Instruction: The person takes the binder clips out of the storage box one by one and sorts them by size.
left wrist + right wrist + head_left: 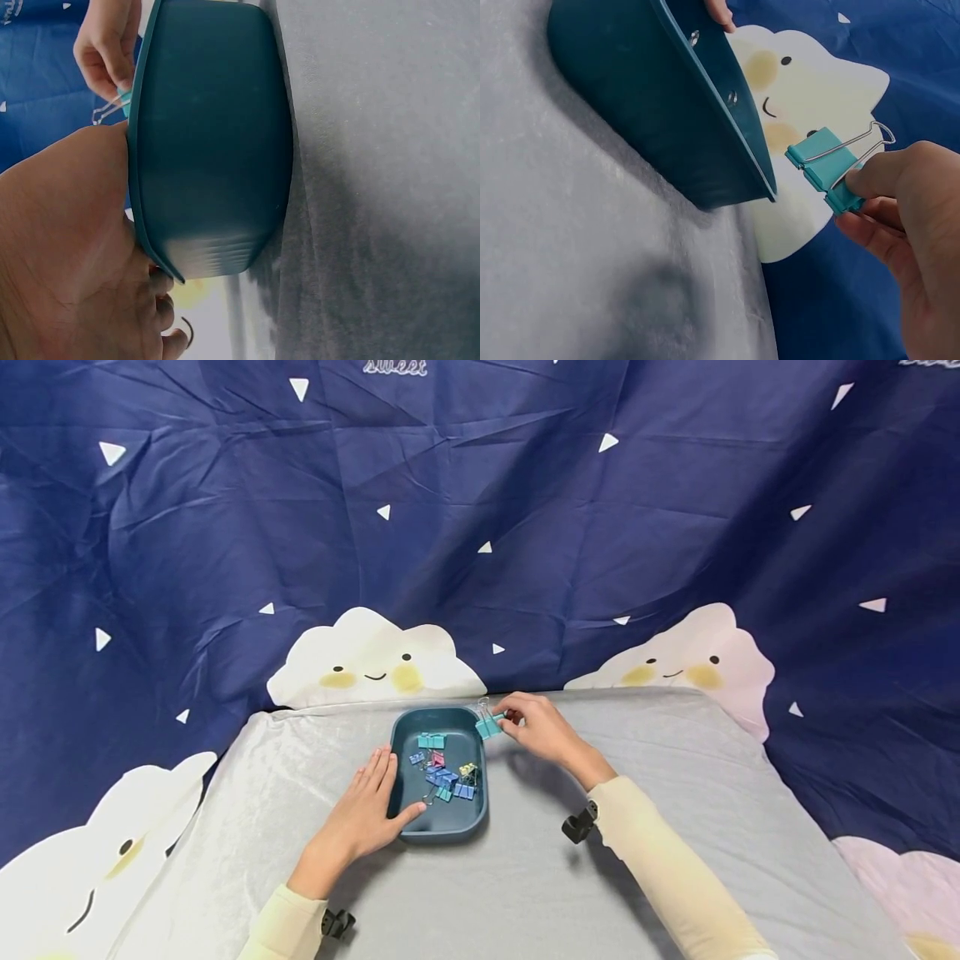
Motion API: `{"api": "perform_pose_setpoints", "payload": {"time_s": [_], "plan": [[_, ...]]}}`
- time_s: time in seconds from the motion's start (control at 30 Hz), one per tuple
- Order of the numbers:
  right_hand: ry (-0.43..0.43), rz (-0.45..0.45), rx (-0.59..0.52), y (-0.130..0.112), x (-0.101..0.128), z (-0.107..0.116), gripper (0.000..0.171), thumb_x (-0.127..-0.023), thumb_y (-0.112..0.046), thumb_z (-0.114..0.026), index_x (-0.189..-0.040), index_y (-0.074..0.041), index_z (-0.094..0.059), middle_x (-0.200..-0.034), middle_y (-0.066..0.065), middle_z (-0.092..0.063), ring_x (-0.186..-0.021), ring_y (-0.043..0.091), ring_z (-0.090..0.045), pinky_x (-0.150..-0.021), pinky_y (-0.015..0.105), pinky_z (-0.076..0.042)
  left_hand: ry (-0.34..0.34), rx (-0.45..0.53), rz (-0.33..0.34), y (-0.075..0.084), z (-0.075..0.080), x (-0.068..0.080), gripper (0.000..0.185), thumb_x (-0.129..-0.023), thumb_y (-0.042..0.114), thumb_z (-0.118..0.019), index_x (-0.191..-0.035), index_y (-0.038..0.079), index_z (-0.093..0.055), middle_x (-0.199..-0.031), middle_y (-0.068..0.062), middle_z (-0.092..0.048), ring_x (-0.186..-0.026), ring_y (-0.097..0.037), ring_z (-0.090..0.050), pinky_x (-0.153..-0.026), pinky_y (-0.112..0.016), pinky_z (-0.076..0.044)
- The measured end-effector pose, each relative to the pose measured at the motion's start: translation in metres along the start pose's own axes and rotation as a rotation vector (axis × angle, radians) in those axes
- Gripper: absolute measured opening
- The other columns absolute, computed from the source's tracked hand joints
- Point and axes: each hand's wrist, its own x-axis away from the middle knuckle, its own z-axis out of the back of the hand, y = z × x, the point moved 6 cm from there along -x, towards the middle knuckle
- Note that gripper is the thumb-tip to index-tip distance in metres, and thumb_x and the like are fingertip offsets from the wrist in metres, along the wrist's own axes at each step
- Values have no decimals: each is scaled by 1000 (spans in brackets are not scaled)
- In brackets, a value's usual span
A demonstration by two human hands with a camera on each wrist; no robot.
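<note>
A large turquoise binder clip (825, 166) is pinched between the thumb and fingers of my right hand (542, 727), at the far right corner of a dark teal tray (442, 837). Its wire handles point up and away from the tray. My left hand (365, 810) rests along the tray's left rim, fingers straight along the outside and thumb over the near left corner. Inside the tray lie several binder clips: a turquoise one (431, 741) toward the back, blue ones (442, 777) in the middle, a pink one (438, 760) and a yellow one (468, 770).
The tray stands on a table covered with a grey cloth (540, 877). Behind the table hangs a dark blue curtain (450, 568) with white triangles and smiling clouds. A black camera mount (579, 823) sits at the right wrist and another (337, 924) at the left.
</note>
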Motion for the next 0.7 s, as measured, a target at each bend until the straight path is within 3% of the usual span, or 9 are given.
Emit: {"api": "perform_pose_setpoints", "payload": {"time_s": [0.37,0.7], "plan": [[24,-68,-2,18,13,12,21,-95,-7,-78,-115,-9,-80,-110,6,-79,-91,19,-73,-87,40,-62,6,0,-6,0,0,0,106,-102,70,-53,-167,-6,-18,-178,-21,-8,-167,-39,-9,-134,-59,-17],[35,-97,-12,28,27,22,16,-96,-7,-77,-112,-7,-80,-107,6,-79,-91,20,-74,-87,41,-63,16,-4,-7,0,0,0,106,-101,69,-55,-167,-5,-18,-178,-22,-12,-166,-40,-11,-134,-58,-19]]}}
